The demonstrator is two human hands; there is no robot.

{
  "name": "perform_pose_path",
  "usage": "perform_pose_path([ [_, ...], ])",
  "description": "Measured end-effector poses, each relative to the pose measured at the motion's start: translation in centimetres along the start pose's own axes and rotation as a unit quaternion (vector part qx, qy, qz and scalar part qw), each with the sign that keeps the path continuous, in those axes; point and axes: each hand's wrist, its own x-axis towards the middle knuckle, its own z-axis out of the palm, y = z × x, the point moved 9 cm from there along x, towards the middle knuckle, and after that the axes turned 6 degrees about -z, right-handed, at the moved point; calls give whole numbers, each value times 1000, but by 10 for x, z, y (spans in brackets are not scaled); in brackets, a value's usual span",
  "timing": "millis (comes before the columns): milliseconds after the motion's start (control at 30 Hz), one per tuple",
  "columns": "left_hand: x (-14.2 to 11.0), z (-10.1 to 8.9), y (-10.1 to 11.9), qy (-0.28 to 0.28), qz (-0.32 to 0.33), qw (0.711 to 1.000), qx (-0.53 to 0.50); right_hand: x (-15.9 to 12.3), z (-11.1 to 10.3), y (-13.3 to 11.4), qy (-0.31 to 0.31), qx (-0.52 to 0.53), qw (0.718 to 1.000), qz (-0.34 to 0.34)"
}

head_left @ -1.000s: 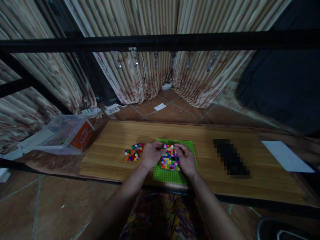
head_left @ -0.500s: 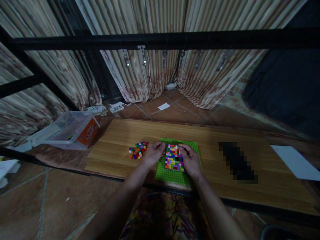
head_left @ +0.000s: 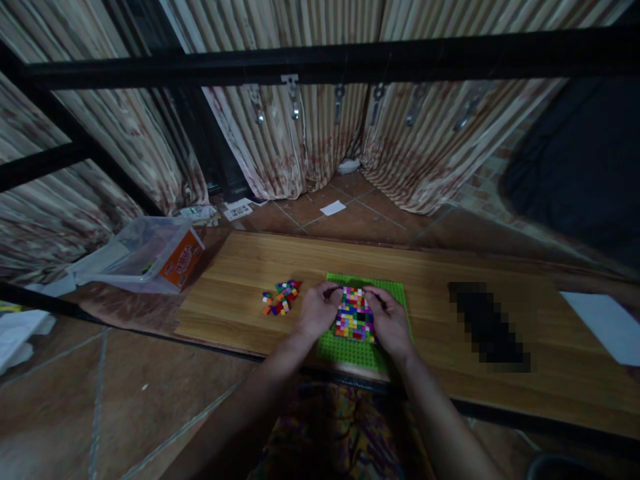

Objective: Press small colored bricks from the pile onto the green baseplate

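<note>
A panel of small multi-coloured toy bricks [head_left: 355,315] lies on a green studded baseplate [head_left: 350,353]. My left hand [head_left: 319,312] is curled at the panel's upper left edge, with its thumb and fingers closed against that side. On the opposite side, my right hand [head_left: 392,323] grips the upper right edge, its fingertips partly hidden. Whether a single loose brick is between any fingers is too small to tell. To the left of my left hand lies a loose pile of mixed bricks [head_left: 281,298].
All this is on a low wooden table [head_left: 240,267]. A clear plastic box [head_left: 145,267] with an orange label stands beyond its left end. A pixelated dark object [head_left: 490,327] and a white sheet [head_left: 603,327] lie to the right. A black metal bar [head_left: 320,59] crosses ahead.
My left hand has moved in closer against the panel's left edge. My right hand stays at the right edge. The whole view has shifted slightly.
</note>
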Motion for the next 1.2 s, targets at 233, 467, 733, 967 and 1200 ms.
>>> perform_pose_path([
  [233, 2, 4, -5, 14, -10, 1000, -12, 0, 0, 2, -5, -6, 1000, 14],
  [467, -13, -10, 1, 47, 26, 998, -27, 0, -2, -2, -14, -11, 1000, 15],
  [733, -62, -92, -32, 129, 40, 991, 25, 0, -3, 5, -17, -15, 999, 26],
  [967, -67, -137, -56, 178, 15, 967, 180, -2, -7, 1, -8, -46, 998, 37],
  [1200, -65, -118, -50, 153, 24, 951, 267, -3, -6, -1, -5, -26, 999, 36],
])
